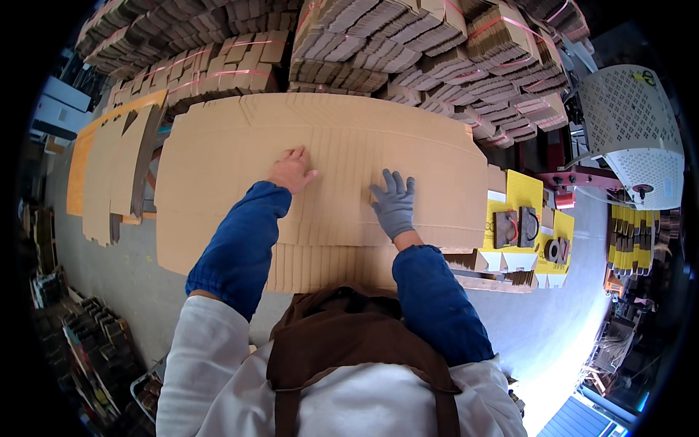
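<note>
A large flat sheet of brown cardboard [429,156] with several parallel crease lines lies in front of me. Bare, my left hand [291,170] rests on the sheet left of its middle, palm down and fingers stretched forward. My right hand [395,202], in a grey glove, lies on the sheet right of the creases with its fingers spread. Neither hand grips anything. Under the sheet's near edge, more creased cardboard [328,264] shows close to my brown apron.
Strapped bundles of folded cardboard [378,44] are piled along the far side. Cut cardboard pieces [109,175] stand at left on an orange support. At right are yellow printed boxes [520,193], tape rolls [557,250] and a perforated white machine guard [633,116].
</note>
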Demonstrator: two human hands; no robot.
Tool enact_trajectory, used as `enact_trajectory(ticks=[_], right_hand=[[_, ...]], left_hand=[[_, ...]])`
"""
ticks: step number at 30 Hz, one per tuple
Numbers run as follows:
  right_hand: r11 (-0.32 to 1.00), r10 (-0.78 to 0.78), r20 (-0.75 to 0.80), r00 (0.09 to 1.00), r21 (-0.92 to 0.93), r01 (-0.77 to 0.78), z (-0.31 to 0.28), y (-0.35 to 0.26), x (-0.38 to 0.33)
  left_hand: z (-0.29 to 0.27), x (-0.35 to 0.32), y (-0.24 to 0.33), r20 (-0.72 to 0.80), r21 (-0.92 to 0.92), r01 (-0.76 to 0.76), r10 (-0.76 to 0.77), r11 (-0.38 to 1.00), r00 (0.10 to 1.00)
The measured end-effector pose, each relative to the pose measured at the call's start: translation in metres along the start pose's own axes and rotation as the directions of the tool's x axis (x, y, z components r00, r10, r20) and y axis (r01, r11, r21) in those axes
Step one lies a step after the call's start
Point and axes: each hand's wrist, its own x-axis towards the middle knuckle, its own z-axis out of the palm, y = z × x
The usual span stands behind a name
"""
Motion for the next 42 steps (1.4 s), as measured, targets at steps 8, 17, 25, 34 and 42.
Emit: enact_trajectory(ticks=[8, 17, 25, 34, 42], right_hand=[[0.998, -0.066, -0.013, 0.998, 0.015, 0.066, 0.008, -0.003, -0.001], [0.987, 0.145, 0.13, 0.981, 0.043, -0.152, -0.014, -0.038, 0.013], [0.996, -0.08, -0.03, 0.996, -0.044, 0.078, 0.002, -0.042, 0.012], [0.991, 0.048, 0.129, 0.991, 0.117, -0.063, -0.014, -0.06, 0.027], [0.989, 0.141, 0.16, 0.977, 0.01, -0.145, -0.031, -0.086, 0.043]], left_hand=[[-0.004, -0.001, 0.001, -0.002, 0.001, 0.001, -0.001, 1.0, 1.0], [0.005, 0.0, -0.004, -0.055, -0.004, -0.013, 0.013, 1.0, 0.998], [0.009, 0.005, -0.006, -0.042, -0.016, -0.013, 0.012, 1.0, 0.999], [-0.005, 0.001, 0.0, 0.055, -0.006, 0.014, -0.014, 1.0, 0.998], [0.009, 0.003, -0.016, -0.06, -0.022, -0.013, 0.011, 1.0, 0.998]])
